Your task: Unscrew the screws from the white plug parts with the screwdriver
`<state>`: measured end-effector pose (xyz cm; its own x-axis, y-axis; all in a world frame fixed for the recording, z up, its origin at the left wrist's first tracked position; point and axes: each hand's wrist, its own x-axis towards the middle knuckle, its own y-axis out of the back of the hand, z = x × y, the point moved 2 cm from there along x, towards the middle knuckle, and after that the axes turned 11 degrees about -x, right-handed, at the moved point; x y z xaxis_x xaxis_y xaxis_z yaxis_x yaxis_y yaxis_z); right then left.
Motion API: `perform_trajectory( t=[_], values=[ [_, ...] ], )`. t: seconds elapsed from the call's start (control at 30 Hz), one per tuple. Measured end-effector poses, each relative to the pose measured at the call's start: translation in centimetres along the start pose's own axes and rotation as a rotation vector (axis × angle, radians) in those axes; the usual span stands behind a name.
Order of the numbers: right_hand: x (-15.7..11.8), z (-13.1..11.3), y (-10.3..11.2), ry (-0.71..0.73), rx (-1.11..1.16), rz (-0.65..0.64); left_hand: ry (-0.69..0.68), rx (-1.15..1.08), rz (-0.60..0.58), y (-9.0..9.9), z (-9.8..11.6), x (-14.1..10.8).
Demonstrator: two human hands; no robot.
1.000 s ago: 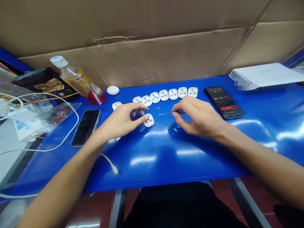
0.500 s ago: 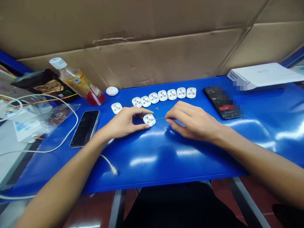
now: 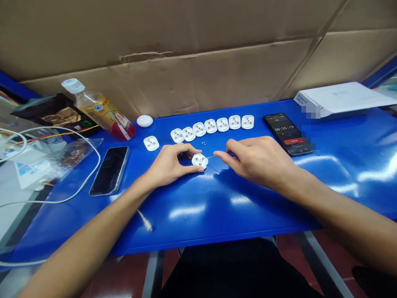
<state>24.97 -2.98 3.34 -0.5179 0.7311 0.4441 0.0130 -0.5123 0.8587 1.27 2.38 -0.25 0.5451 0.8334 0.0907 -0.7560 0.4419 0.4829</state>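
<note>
Your left hand [image 3: 172,162] has shifted a white three-pin socket base [image 3: 199,160] rightward, pinching it between thumb and fingers above the blue tabletop [image 3: 217,215]; your right hand [image 3: 257,159] narrowly grips a slim screwdriver [image 3: 212,157], its tip now against the base, near a tiny screw [image 3: 203,143].

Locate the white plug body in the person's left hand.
In the head view, the white plug body sits in the left hand, in front of the row of plug bodies, with the right hand's thin screwdriver at its right.
</note>
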Motion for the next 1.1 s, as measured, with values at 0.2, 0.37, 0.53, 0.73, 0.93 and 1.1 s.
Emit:
perform_trajectory(
  t=[0.2,0.37,0.53,0.73,0.93,1.1],
  values=[
    [0.2,-0.2,1.0,0.26,0.095,-0.004,-0.013,0.002,-0.013,0.2,0.1,0.1],
    [0.3,-0.4,0.7,0.127,0.132,-0.047,-0.026,-0.008,-0.006,0.2,-0.2,0.2],
    [0.2,-0.7,0.5,0.111,0.158,-0.14,-0.016,-0.028,-0.004,0.0,-0.3,0.2],
    [0.4,-0.2,1.3,0.362,0.211,-0.015,-0.023,0.005,-0.037,0.4,-0.2,0.1],
    [0.0,-0.1,1.0,0.215,0.111,0.129,-0.065,0.014,-0.075,0.0,0.0,-0.1],
    [0.0,-0.5,1.1,0.276,0.242,0.088,-0.081,0.007,-0.046,-0.2,-0.2,0.1]
  ],
)
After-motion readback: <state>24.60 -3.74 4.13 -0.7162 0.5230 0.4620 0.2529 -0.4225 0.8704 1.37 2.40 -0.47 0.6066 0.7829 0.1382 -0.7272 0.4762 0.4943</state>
